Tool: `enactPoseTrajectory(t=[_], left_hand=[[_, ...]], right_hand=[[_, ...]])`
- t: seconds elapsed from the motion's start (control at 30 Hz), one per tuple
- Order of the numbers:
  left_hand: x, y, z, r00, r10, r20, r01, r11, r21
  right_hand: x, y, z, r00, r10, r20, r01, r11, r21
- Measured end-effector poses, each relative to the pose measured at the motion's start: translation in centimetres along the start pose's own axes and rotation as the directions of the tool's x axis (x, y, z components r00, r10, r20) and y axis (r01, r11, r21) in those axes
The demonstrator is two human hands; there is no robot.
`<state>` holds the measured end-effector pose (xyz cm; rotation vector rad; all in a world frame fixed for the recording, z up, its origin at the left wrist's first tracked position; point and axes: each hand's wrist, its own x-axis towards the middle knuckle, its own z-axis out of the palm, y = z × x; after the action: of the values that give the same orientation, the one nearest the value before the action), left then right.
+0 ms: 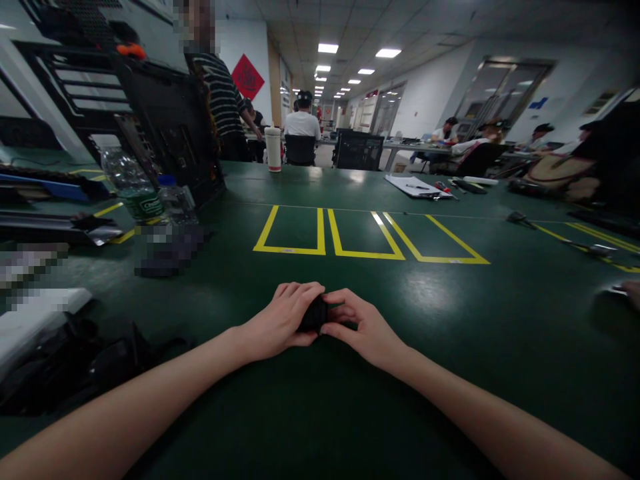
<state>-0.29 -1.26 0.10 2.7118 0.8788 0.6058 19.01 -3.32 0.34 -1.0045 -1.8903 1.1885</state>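
A small black rounded object, perhaps a lens or a cap, is held between my hands, just above or on the green tabletop. My left hand wraps over it from the left, with its thumb below. With bent fingertips and thumb, my right hand grips its right end. Both hands cover most of the object, so its exact kind does not show. Beyond the hands, yellow tape outlines mark the table.
To the left stand a clear plastic bottle, a smaller blue-capped bottle and a black open-framed case. Dark gear lies near my left forearm. A white cup, a notepad and tools are farther back. Several people sit behind.
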Motion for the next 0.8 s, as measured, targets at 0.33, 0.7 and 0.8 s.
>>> enactPoseTrajectory(t=[0.33, 0.7, 0.8], left_hand=[[0.1, 0.3, -0.5, 0.999, -0.014, 0.038, 0.015, 1.000, -0.008], [0.2, 0.0, -0.2, 0.999, -0.032, 0.025, 0.032, 0.999, -0.009], [0.2, 0.1, -0.1, 1.000, -0.024, 0.016, 0.025, 1.000, -0.003]], right_hand=[[0.2, -0.4, 0.2, 0.996, 0.088, -0.012, -0.087, 0.994, 0.068], [0.2, 0.3, 0.4, 0.998, -0.038, -0.042, 0.040, 0.997, 0.061], [0.4, 0.2, 0.5, 0.999, 0.010, -0.049, -0.004, 0.991, 0.136]])
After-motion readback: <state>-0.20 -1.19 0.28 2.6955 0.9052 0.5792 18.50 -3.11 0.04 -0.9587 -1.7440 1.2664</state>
